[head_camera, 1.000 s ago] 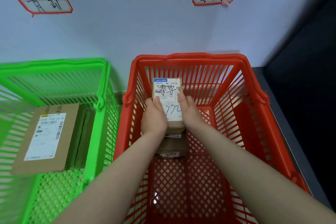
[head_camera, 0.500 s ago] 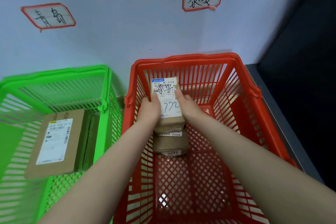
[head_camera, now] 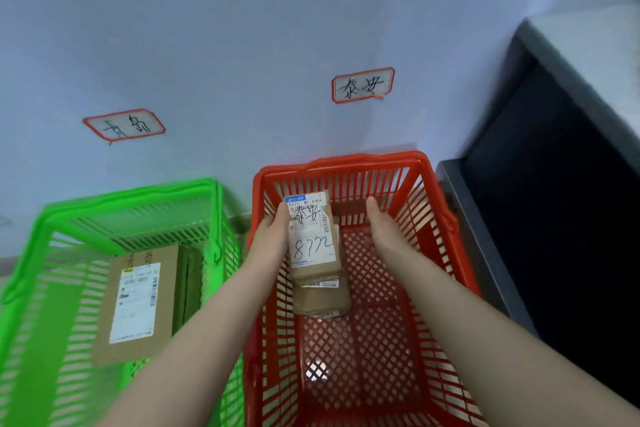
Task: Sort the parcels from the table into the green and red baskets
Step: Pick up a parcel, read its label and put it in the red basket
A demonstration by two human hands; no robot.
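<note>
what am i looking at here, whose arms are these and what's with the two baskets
No machine here: these are a person's bare arms, seen from a camera worn on their head, looking down. The left hand touches the side of a small brown parcel marked 8772, which lies on a second parcel inside the red basket; whether it grips it is unclear. The right hand is open and apart from it. The green basket beside it holds a flat cardboard parcel.
</note>
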